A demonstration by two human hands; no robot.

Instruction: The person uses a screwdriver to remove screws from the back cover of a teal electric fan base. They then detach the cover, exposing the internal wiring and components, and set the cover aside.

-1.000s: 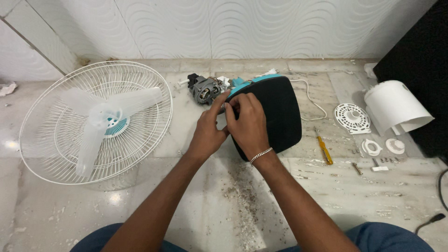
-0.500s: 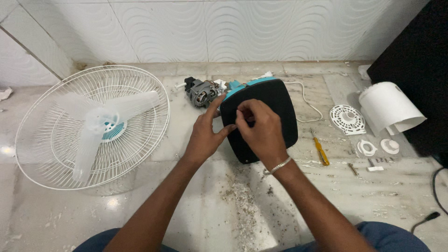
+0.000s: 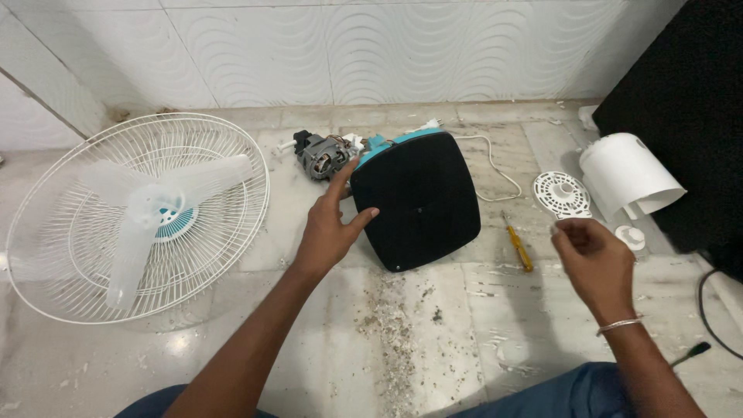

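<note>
On black base [image 3: 422, 201]: left hand [image 3: 329, 224] flat, thumb spread.

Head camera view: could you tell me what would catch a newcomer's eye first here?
The black square fan base lies at centre, the left hand resting on its edge, the bare motor just behind. A white fan guard holding translucent blades fills the left; the right hand hovers near the yellow screwdriver.

Both arms are bare to the frame's edge, with no sleeves showing. The right hand [image 3: 594, 259] has a thin silver chain bracelet [image 3: 619, 326] just behind it on the wrist (the left hand [image 3: 329, 226] wears nothing). Blue trousers [image 3: 534, 395] cover the legs near the bracelet.
</note>
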